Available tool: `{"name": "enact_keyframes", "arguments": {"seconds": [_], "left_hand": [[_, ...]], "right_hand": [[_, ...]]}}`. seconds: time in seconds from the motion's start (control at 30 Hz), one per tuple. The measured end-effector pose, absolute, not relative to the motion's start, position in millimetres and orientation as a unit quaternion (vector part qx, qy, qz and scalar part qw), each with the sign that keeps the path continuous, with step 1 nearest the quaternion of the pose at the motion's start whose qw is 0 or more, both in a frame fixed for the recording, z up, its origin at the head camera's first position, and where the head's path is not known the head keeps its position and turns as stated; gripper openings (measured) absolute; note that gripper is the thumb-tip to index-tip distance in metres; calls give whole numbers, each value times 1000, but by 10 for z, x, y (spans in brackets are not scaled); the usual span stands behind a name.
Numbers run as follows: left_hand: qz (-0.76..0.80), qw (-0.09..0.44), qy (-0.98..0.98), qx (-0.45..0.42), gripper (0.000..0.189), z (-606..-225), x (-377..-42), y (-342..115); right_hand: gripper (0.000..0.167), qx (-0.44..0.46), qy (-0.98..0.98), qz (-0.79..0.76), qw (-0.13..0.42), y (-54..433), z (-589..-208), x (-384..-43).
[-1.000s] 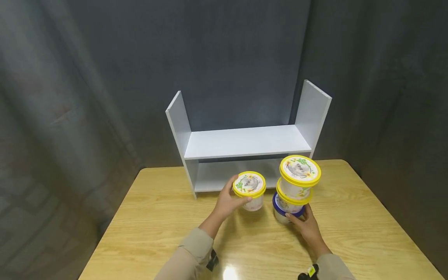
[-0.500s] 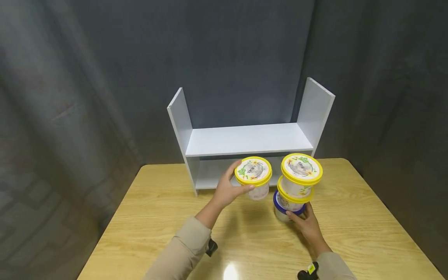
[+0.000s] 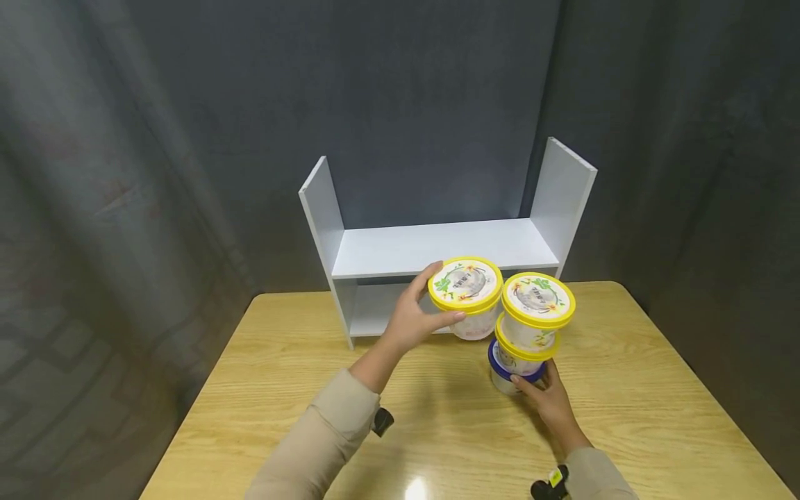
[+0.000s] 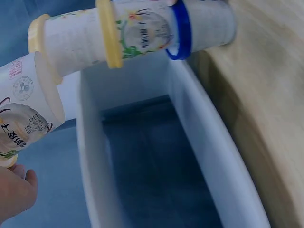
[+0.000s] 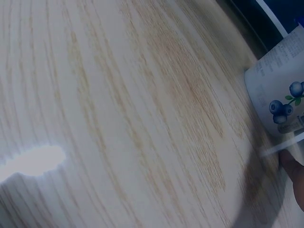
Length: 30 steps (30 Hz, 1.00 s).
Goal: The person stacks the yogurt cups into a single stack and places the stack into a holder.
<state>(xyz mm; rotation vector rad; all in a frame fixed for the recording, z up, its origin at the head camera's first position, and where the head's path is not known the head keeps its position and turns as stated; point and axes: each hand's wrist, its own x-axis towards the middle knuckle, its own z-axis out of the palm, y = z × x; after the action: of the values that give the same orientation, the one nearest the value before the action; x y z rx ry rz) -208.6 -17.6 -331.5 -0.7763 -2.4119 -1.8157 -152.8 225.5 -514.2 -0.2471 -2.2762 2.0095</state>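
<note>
Table edge [image 3: 191, 417] lies well left; left hand [image 3: 409, 321] holds tub [image 3: 465, 285] beside stack [image 3: 529, 336].

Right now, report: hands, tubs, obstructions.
Left fingers grip yellow-lidded tub, raised off table. Right fingers hold blue-lidded tub, bottom of three-tub stack. Shelf behind; clearance unclear.

The person's left arm [image 3: 325, 437] stretches out toward the worktop [image 3: 269, 389]'s back edge, its left hand [image 3: 409, 319] raised, thumb and fingers curved in a grip. The right hand [image 3: 553, 403], lower and closer to the right edge, also grips; its right wrist [image 3: 571, 437] angles leftward.
</note>
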Motion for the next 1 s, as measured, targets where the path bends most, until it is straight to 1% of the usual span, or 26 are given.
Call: {"name": "enact_keyframes", "arguments": {"seconds": [0.3, 0.57, 0.8, 1.0], "left_hand": [[-594, 11, -761, -261, 82, -3066, -2119, -3], [-586, -17, -768, -256, 81, -2861, -2145, 214], [-576, -33, -781, -242, 81, -2772, -2188, 408], [-564, -45, -784, -257, 80, -2767, -2220, 563]], "right_hand": [[92, -88, -750, 654, 49, 2243, -5146, -1520], [94, -84, -755, 649, 43, 2258, -5160, -1527], [93, -89, -766, 634, 49, 2255, -5144, -1525], [95, -98, -760, 642, 29, 2275, -5116, -1512]]}}
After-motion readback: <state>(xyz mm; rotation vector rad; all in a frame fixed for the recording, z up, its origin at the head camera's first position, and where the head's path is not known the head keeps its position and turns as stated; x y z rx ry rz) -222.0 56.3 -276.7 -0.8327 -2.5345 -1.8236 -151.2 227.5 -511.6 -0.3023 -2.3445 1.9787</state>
